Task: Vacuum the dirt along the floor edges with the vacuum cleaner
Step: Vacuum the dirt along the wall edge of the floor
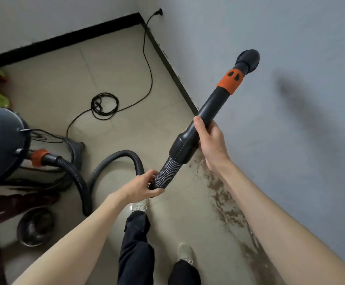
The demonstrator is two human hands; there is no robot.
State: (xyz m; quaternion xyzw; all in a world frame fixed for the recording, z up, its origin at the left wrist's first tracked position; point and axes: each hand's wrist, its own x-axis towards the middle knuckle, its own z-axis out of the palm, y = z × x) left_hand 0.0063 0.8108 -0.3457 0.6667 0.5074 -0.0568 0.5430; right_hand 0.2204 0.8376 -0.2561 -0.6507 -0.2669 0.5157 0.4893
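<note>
The black vacuum wand (212,108) with an orange collar points up and to the right, its round nozzle (248,59) lifted off the floor near the wall. My right hand (210,140) grips the wand just above its thick cuff. My left hand (145,185) holds the ribbed hose (167,171) just below that cuff. The hose loops left to the grey vacuum body (3,149). Brown dirt (223,194) lies along the floor edge at the right wall, below my right arm.
A black power cord (147,64) runs from a wall plug at the far corner, coils on the tiles and reaches the vacuum. A metal bowl (36,227) and dark red cloth lie at the left. My feet stand at the bottom centre. Black skirting lines both walls.
</note>
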